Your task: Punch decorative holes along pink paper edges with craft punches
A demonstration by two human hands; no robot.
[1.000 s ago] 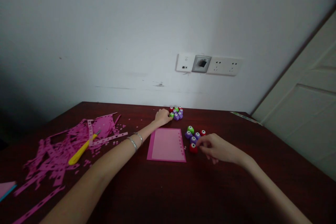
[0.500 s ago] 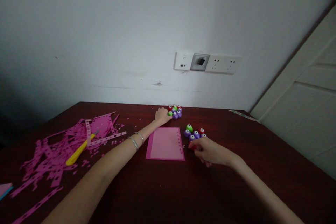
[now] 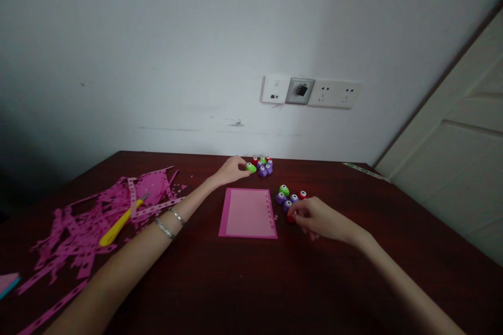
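- Green punch [image 3: 250, 168]: at the far side of the desk [image 3: 236, 282], just beyond the pink card, clamped between thumb and forefinger of the left hand [image 3: 231, 170]. Rounded body, white eye-like top, dark centre; looks like hard plastic.
- Change: half a second ago it sat against the far cluster [image 3: 268, 169]; now it's off to the left, and the left arm has swung left too. So it's singled out from the group.
- Far cluster: red, green and purple pieces, same rounded shape, packed tight.
- Right hand [image 3: 320, 218]: fingertips bent onto the red punch [image 3: 291, 218], partly covering it. Can't tell whether they grip it or just touch.
- Near cluster [image 3: 287, 205]: green, purple and red pieces, right of the card; red punch at its near edge.
- Pink card [image 3: 251, 213]: flat, matte, pale panel on darker border, small dark-pink shapes down the right side.
- Left: tangled thin pink strips [image 3: 78, 241], hole-punched; yellow-handled tool [image 3: 120, 227] lies among them, smooth grip.
- Desk: dark red-brown. Wall [image 3: 196, 63] behind: pale, scuffed.
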